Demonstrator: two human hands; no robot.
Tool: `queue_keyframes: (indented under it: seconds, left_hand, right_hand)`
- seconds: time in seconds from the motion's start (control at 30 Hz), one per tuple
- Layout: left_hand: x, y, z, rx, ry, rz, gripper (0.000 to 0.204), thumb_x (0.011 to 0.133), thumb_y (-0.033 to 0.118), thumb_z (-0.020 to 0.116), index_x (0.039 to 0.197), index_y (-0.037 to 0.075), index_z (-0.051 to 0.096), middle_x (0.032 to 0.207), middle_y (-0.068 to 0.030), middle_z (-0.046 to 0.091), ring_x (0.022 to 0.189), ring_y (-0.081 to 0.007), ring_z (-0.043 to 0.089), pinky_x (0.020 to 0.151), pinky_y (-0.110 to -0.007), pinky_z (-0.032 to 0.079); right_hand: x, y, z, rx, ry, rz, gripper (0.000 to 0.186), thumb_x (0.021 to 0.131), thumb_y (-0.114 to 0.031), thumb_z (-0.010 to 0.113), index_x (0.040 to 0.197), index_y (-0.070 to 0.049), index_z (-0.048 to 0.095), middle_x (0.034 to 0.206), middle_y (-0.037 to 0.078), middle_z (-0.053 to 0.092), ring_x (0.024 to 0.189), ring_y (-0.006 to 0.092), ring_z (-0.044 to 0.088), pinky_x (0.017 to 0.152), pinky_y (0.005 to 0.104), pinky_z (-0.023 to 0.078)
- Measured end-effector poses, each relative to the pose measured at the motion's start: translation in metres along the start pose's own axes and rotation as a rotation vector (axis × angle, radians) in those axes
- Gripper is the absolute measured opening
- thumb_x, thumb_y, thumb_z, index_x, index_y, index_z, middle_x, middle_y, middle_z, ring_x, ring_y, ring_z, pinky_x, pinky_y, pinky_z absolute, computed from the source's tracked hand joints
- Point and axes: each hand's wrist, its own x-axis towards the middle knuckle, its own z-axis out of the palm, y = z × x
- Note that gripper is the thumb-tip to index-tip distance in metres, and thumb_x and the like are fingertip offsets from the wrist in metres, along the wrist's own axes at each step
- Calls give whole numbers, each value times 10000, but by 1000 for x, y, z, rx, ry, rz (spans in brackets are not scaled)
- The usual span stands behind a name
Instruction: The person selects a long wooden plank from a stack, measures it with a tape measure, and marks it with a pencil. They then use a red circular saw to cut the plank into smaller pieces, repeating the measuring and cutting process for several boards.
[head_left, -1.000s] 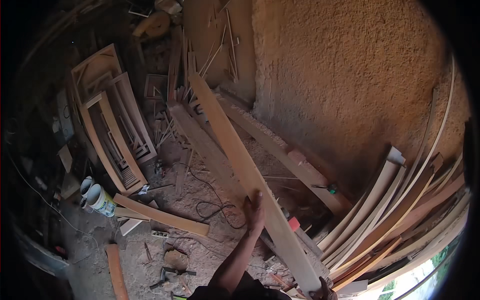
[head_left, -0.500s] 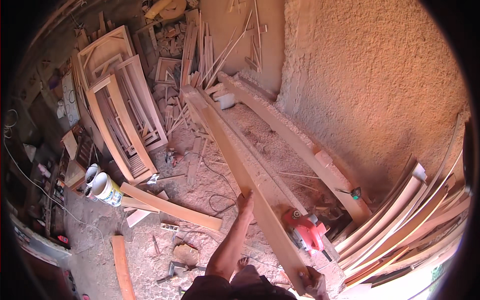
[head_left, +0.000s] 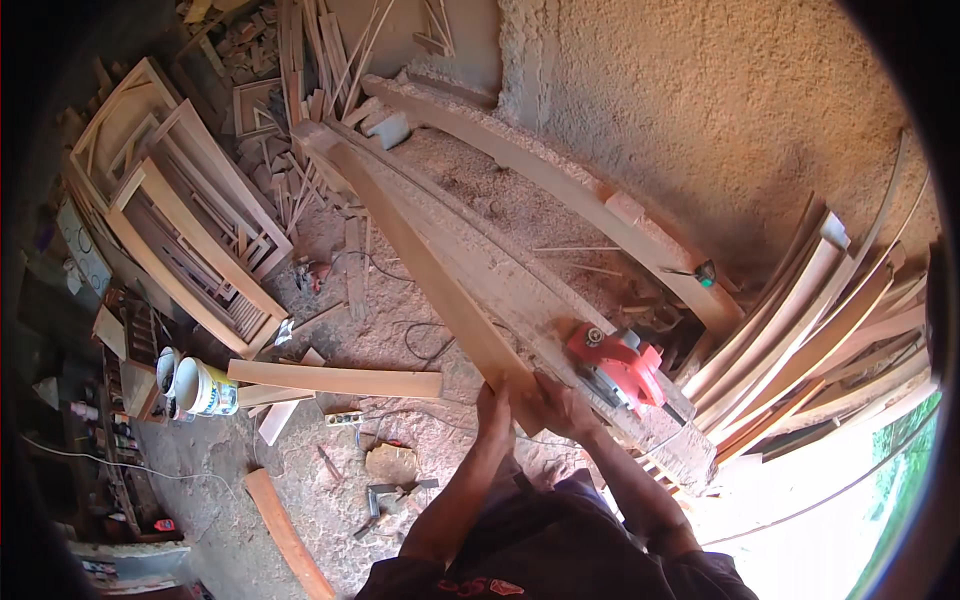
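Note:
A long wooden board (head_left: 432,285) runs away from me, its far end lying over the thick bench plank (head_left: 480,262). My left hand (head_left: 494,410) grips the board's left edge close to the near end. On the opposite edge my right hand (head_left: 564,406) is closed around that same end, its fingers partly hidden. A red electric planer (head_left: 622,366) rests on the bench plank just right of my right hand.
Another thick plank (head_left: 570,200) lies along the wall. Curved boards (head_left: 800,330) lean at the right, and wooden frames (head_left: 190,240) at the left. White buckets (head_left: 207,388), a loose board (head_left: 335,379), cables and a square (head_left: 385,500) lie on the dusty floor.
My left hand has come down the board toward its near end. My right hand now grips the right edge beside it. The view has swung to the right.

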Motion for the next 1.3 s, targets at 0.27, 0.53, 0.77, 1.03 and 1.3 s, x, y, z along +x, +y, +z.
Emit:
queue_keyframes:
  seconds: [0.27, 0.53, 0.77, 1.03, 1.3]
  left_hand:
    - [-19, 39, 7, -58, 17, -24, 457, 914, 426, 667, 1180, 76, 544, 933, -21, 612, 824, -169, 639, 721, -361, 552]
    - [-9, 66, 44, -99, -8, 2, 423, 920, 387, 669, 1157, 53, 562, 931, -44, 618, 818, -179, 646, 692, -354, 544]
    - [30, -9, 7, 166, 280, -30, 502, 904, 444, 681, 1144, 19, 566, 944, -55, 609, 810, -161, 601, 682, -376, 511]
    - [110, -111, 27, 275, 423, 143, 480, 979, 397, 559, 1262, 13, 500, 1088, -130, 621, 964, -225, 606, 820, -391, 491]
    - [160, -101, 34, 927, 302, -50, 709, 991, 556, 298, 1448, 15, 344, 1091, -356, 625, 1140, -481, 559, 963, -555, 429]
  right_hand:
    - [-36, 69, -109, -279, 597, -221, 444, 860, -208, 676, 1256, -30, 583, 1054, 200, 625, 1002, 393, 587, 853, 461, 483]
    - [-30, 155, -108, -141, 215, -112, 693, 846, -351, 713, 1406, -78, 409, 1170, 256, 631, 1072, 423, 620, 889, 496, 511]
    - [1, 168, -112, 221, -142, 159, 766, 755, -353, 798, 1348, -38, 431, 930, 223, 687, 825, 348, 697, 720, 423, 551]
    - [-49, 172, -118, 399, 75, 298, 437, 725, -225, 780, 1044, 38, 638, 879, 202, 650, 667, 219, 659, 534, 354, 514]
    - [-103, 74, -143, 660, 161, 292, 419, 775, -91, 705, 1161, 13, 578, 850, 47, 625, 653, 105, 586, 564, 245, 477]
